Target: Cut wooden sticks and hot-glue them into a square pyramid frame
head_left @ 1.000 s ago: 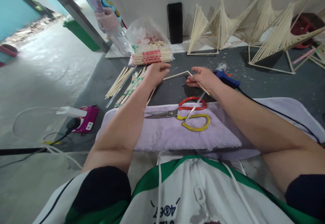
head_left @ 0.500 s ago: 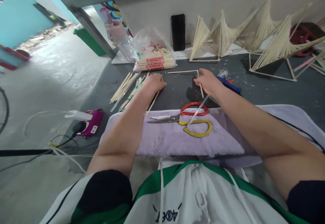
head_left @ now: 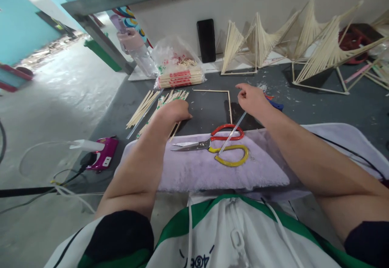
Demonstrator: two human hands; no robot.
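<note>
My left hand (head_left: 178, 111) is over a bundle of thin wooden sticks (head_left: 174, 96) with a green-printed wrapper. Its fingertips are mostly hidden beneath it, so I cannot tell whether it grips a stick. Two sticks meeting in an L-shape (head_left: 228, 93) lie on the dark table between my hands. Just right of them, my right hand (head_left: 251, 99) hovers with the index finger extended, the others bent, and nothing visible in it. Behind its wrist shows part of a blue glue gun (head_left: 276, 105). A clear glue stick (head_left: 232, 132) crosses the scissors (head_left: 206, 144) and runs toward the right hand.
A lilac towel (head_left: 194, 171) covers the table's front edge. Loose sticks (head_left: 142, 109), a bagged stick pack (head_left: 180, 77), a bottle (head_left: 135, 47) and a phone (head_left: 206, 40) are farther back. Stick models (head_left: 263, 43) stand at the right. A purple power socket (head_left: 105, 152) sits left.
My right hand has let go of the L-shaped sticks and moved slightly right of them. My left hand has moved down and left over the sticks. The camera view has shifted a little.
</note>
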